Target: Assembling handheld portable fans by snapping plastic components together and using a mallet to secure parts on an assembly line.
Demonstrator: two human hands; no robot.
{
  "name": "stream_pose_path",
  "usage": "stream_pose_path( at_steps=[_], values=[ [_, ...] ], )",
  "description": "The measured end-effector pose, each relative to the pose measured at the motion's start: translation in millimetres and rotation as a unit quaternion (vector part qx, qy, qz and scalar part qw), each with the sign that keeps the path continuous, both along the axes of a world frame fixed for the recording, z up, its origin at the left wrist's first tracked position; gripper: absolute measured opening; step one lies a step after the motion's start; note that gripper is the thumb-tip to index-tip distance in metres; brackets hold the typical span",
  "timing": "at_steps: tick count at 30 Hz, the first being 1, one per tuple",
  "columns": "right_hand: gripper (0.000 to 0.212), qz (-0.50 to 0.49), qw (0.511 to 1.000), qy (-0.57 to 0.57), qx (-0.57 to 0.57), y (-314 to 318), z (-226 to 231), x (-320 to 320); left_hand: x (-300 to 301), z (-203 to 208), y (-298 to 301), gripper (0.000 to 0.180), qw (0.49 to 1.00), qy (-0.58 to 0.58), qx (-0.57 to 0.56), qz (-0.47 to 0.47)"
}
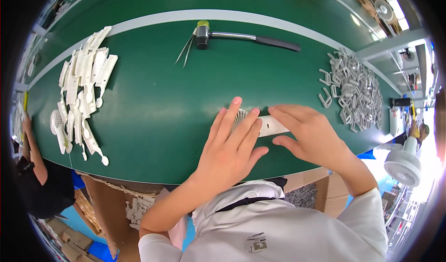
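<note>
Near the front middle of the green table lies a white plastic piece (272, 126) with a flat, slotted strip and a round ribbed head. My left hand (227, 157) rests over the ribbed head with its fingers stretched out and slightly spread, hiding much of it. The strip runs rightward into my right hand (316, 134), whose fingers are along its far edge and thumb along its near edge. My right palm covers the strip's right end. How firmly the piece is pressed cannot be seen.
White plastic parts (86, 76) are heaped at left. A mallet (253, 37) and tweezers (186, 51) lie at the back. Grey U-shaped clips (355, 92) are piled at right. Cardboard boxes (104, 201) stand below the front edge; a person (44, 183) works at left, near a white fan-free bench end.
</note>
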State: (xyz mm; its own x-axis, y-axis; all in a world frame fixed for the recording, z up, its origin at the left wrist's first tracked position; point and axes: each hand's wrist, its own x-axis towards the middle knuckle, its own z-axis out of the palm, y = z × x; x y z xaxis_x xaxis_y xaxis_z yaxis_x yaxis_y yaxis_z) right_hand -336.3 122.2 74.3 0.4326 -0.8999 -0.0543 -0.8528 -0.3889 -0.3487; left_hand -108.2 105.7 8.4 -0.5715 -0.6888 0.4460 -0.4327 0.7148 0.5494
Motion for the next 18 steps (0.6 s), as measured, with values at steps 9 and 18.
stream_pose_path(
  at_steps=[9,18],
  values=[
    [0.049,0.035,0.998,-0.028,-0.050,4,-31,-8,-11,-15,-18,0.038,0.999,0.019,0.048,-0.016],
    [0.043,0.070,0.993,0.039,0.087,-25,-20,-11,-23,18,-28,0.032,0.991,-0.112,0.060,-0.039]
  ],
)
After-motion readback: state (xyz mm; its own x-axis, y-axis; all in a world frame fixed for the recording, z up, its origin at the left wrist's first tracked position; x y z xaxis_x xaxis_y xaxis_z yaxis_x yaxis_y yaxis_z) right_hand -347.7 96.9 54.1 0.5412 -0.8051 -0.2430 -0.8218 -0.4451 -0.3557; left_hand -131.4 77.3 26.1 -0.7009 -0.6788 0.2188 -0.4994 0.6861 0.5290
